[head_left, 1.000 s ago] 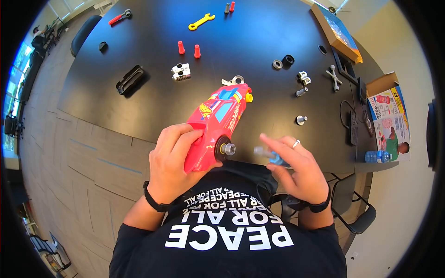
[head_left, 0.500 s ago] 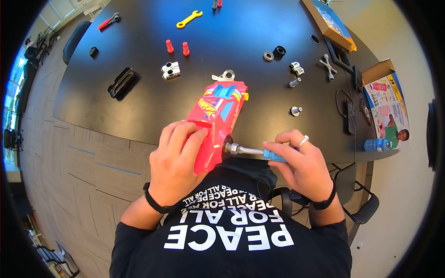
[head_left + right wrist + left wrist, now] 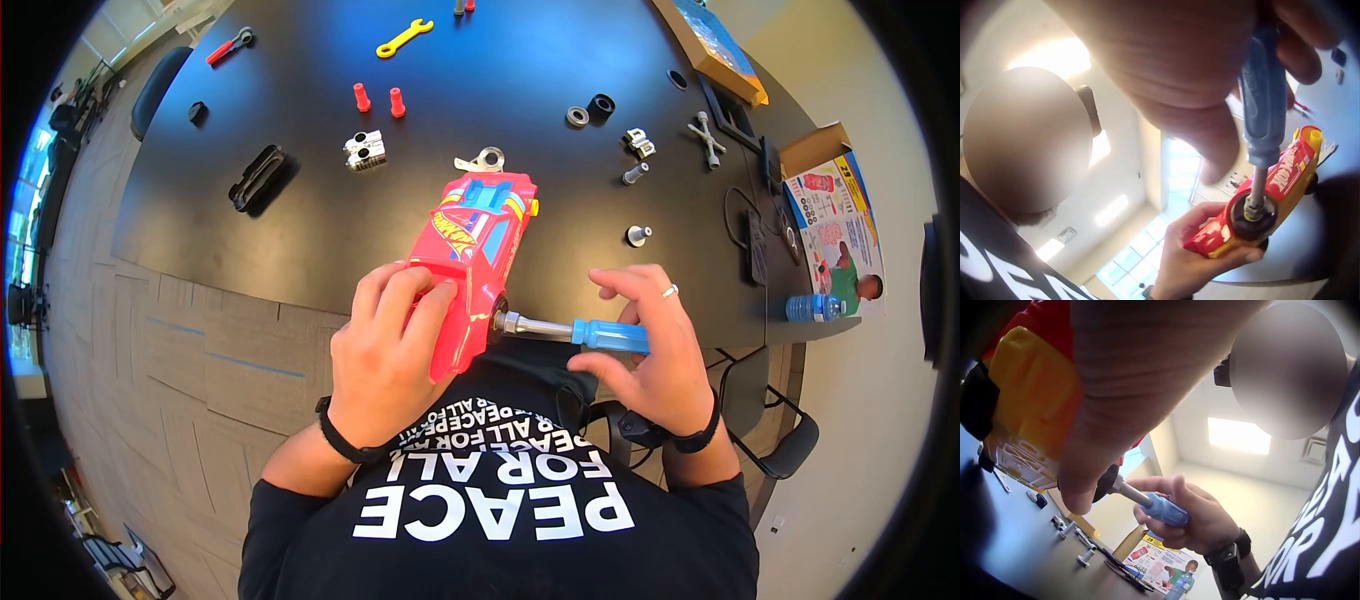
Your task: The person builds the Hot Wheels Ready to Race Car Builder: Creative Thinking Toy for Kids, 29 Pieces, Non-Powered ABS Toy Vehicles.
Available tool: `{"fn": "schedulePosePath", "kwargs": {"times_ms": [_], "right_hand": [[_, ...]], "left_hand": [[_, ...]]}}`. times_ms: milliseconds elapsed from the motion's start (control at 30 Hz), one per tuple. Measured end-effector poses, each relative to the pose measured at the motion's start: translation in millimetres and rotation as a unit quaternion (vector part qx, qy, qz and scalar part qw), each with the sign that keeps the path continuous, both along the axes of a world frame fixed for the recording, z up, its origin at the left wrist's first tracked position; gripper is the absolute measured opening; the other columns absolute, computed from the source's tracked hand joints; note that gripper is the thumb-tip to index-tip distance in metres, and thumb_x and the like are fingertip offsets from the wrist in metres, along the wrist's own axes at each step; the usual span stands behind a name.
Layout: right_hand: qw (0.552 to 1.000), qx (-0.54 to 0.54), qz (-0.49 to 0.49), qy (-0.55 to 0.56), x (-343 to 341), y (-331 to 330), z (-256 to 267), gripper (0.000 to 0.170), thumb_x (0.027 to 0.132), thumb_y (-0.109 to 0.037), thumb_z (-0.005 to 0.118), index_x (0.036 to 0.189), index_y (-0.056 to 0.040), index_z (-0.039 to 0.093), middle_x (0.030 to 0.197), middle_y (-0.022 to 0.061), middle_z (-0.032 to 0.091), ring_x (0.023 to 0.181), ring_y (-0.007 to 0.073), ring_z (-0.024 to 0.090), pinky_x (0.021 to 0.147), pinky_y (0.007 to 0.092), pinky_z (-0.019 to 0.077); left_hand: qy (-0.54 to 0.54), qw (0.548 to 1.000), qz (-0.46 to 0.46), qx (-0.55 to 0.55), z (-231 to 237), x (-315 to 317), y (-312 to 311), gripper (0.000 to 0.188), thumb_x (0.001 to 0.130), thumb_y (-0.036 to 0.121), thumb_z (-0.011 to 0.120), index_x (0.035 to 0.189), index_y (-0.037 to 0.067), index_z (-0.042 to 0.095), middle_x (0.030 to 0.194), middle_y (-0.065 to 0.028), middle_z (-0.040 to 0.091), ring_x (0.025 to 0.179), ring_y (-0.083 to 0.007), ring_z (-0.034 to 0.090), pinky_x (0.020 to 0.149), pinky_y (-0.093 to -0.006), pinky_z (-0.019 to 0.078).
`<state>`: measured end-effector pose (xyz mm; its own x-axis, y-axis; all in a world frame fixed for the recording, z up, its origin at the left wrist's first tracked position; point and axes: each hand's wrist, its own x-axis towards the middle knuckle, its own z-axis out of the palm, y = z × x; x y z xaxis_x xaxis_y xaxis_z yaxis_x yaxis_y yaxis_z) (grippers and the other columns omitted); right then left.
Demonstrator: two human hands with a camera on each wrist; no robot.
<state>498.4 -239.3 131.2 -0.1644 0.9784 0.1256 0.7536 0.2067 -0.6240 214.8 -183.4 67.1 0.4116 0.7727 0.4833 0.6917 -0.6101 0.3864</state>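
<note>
The left hand (image 3: 390, 345) grips the rear of a red toy car (image 3: 475, 255), thumb underneath, as the left wrist view also shows. A blue-handled screwdriver (image 3: 610, 336) meets the hub of the car's dark wheel (image 3: 1252, 219), its shaft roughly level in the head view. Loosely curled fingers of the right hand (image 3: 660, 350) lie around the handle, while its thumb stands apart from it. Touching or near the car's nose is a grey wrench-like piece (image 3: 482, 160); contact is unclear.
On the dark table lie a yellow wrench (image 3: 405, 38), two red pegs (image 3: 397, 103), a chrome engine piece (image 3: 365, 150), a black tray-like part (image 3: 258, 180) and a grey cross-shaped tool (image 3: 707, 140). A water bottle (image 3: 812, 308) and printed box (image 3: 835, 225) are at right.
The right hand has brought the screwdriver leftward to the wheel hub, and its thumb and forefinger have since spread from the handle. The left hand still grips the car, now turned slightly.
</note>
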Motion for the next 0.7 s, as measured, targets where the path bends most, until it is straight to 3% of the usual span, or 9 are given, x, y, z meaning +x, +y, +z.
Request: {"fn": "schedulePosePath", "kwargs": {"times_ms": [167,267,333,367,467,533,567,633,700], "right_hand": [[0.991,-0.107,-0.047,0.064,6,-5,-10,0.070,0.089,-0.023,0.095,0.150,-0.0048,0.064,0.104,0.0095,0.069,0.091,0.0277,0.071,0.079,0.0386,0.0555],[0.998,0.057,-0.016,0.028,-5,-2,-6,0.066,0.093,-0.020,0.092,0.151,-0.0051,0.063,0.096,0.0088,0.073,0.080,0.0268,0.071,0.075,0.0374,0.0560],[0.987,-0.140,-0.027,0.074,10,-7,-11,0.074,0.093,-0.024,0.092,0.156,-0.0047,0.058,0.106,0.0132,0.076,0.086,0.0303,0.074,0.077,0.0387,0.0573],[0.987,-0.140,-0.027,0.075,7,-7,-10,0.074,0.093,-0.024,0.092,0.156,-0.0047,0.058,0.106,0.0132,0.076,0.086,0.0303,0.074,0.077,0.0387,0.0573],[1.000,0.018,0.009,0.002,-1,-3,-5,0.080,0.094,-0.024,0.092,0.162,-0.0055,0.053,0.108,0.0154,0.075,0.089,0.0325,0.075,0.077,0.0387,0.0580],[0.987,-0.152,-0.024,0.040,4,-9,-4,0.087,0.092,-0.023,0.092,0.166,-0.0060,0.049,0.112,0.0150,0.073,0.094,0.0347,0.076,0.080,0.0403,0.0585],[0.987,-0.152,-0.026,0.040,1,-8,-5,0.087,0.092,-0.023,0.092,0.166,-0.0060,0.049,0.112,0.0150,0.073,0.094,0.0347,0.076,0.080,0.0403,0.0585],[0.999,0.025,0.019,0.013,-7,-3,-8,0.082,0.094,-0.019,0.089,0.166,-0.0062,0.050,0.097,0.0106,0.074,0.082,0.0328,0.075,0.074,0.0403,0.0582],[1.000,-0.021,0.002,0.019,-8,-6,-4,0.083,0.094,-0.020,0.089,0.166,-0.0060,0.049,0.098,0.0105,0.074,0.084,0.0332,0.075,0.075,0.0413,0.0584]], "left_hand": [[-0.001,1.000,-0.003,0.007,-1,1,0,0.059,0.067,0.020,0.101,0.119,0.006,0.075,0.119,-0.0081,0.069,0.117,-0.0353,0.071,0.084,-0.0426,0.0628],[0.004,1.000,0.000,0.009,-1,-1,1,0.051,0.075,0.015,0.094,0.123,0.010,0.076,0.122,-0.0059,0.068,0.122,-0.0313,0.070,0.074,-0.0388,0.0647],[0.004,1.000,-0.001,0.004,0,-1,0,0.051,0.075,0.015,0.094,0.123,0.010,0.076,0.122,-0.0061,0.068,0.122,-0.0315,0.070,0.075,-0.0389,0.0647],[0.003,1.000,-0.001,0.000,1,-1,0,0.051,0.075,0.015,0.095,0.123,0.010,0.076,0.122,-0.0062,0.068,0.122,-0.0316,0.070,0.075,-0.0391,0.0647],[0.005,1.000,0.001,0.002,-1,-2,-1,0.052,0.075,0.014,0.095,0.123,0.010,0.075,0.121,-0.0064,0.068,0.121,-0.0319,0.070,0.075,-0.0392,0.0646],[0.001,1.000,0.000,0.004,-1,-2,0,0.052,0.075,0.014,0.095,0.123,0.010,0.075,0.121,-0.0064,0.068,0.121,-0.0318,0.070,0.075,-0.0392,0.0646],[-0.002,1.000,-0.002,0.007,0,-2,0,0.052,0.075,0.014,0.095,0.123,0.010,0.075,0.121,-0.0064,0.068,0.121,-0.0318,0.070,0.074,-0.0392,0.0646],[-0.002,1.000,-0.003,0.006,0,-2,0,0.052,0.075,0.014,0.095,0.123,0.010,0.075,0.121,-0.0064,0.068,0.121,-0.0318,0.070,0.074,-0.0392,0.0646],[-0.001,1.000,0.000,0.005,0,-2,0,0.052,0.075,0.014,0.095,0.123,0.010,0.075,0.121,-0.0064,0.068,0.121,-0.0318,0.070,0.074,-0.0392,0.0646]]}}
